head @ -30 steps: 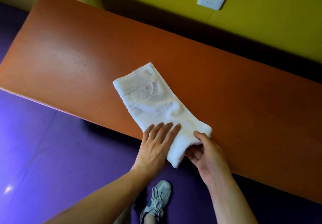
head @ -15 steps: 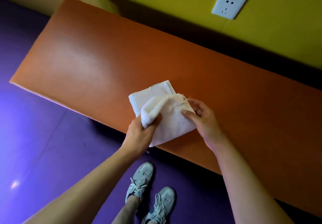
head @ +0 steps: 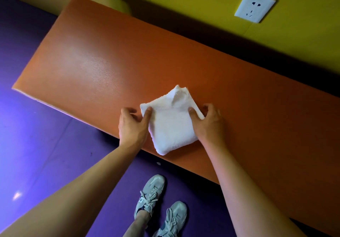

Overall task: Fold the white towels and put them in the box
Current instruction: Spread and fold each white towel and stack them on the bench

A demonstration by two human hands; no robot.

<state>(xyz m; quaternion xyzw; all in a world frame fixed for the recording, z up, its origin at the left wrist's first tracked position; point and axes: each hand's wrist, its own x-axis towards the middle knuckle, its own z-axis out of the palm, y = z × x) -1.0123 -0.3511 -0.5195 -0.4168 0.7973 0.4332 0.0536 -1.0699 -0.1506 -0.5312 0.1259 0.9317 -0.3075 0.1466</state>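
Tabletop of smooth orange laminate (head: 95, 56) runs across the view, set against a yellow-green painted wall (head: 193, 1). Purple floor (head: 42, 144) lies below the near edge. White terry towel (head: 172, 124), folded into a compact, roughly square pad, lies flat on the tabletop at its near edge, one corner overhanging slightly; the far corner is rumpled and raised. Left hand (head: 131, 126) holds the towel's left side, thumb on top and fingers curled beside it. Right hand (head: 208, 122) holds the right side, thumb on top, fingers curled past the towel's edge. Pair of grey lace-up sneakers (head: 160, 205) stands on the floor beneath. White rectangular wall socket (head: 254, 6) is mounted on the wall, upper right.
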